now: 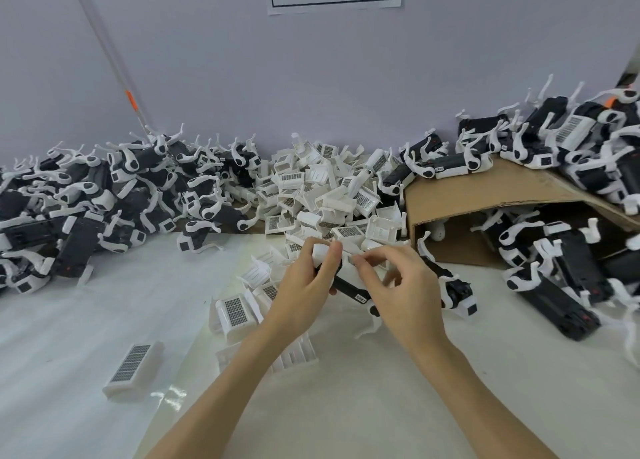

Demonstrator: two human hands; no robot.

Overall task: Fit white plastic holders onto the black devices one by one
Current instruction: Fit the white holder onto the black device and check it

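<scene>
**Both hands on one black device**

The left hand [304, 282] grips a black device [348, 287] above the white table [86, 320], fingers curled round its end. The right hand [401, 285] pinches a white plastic holder [323, 250] at the device's top, before the holder pile [322, 188].

Holder pile [322, 195] at 12 o'clock against the wall [311, 77]. Fitted devices [86, 202] heaped at 10. Cardboard box [502, 195] at 2, more devices [561, 139] on and probably inside it. Lone holder [133, 368] on the desk [69, 320] at 8. Hands [304, 282] centre, before the pile.
</scene>
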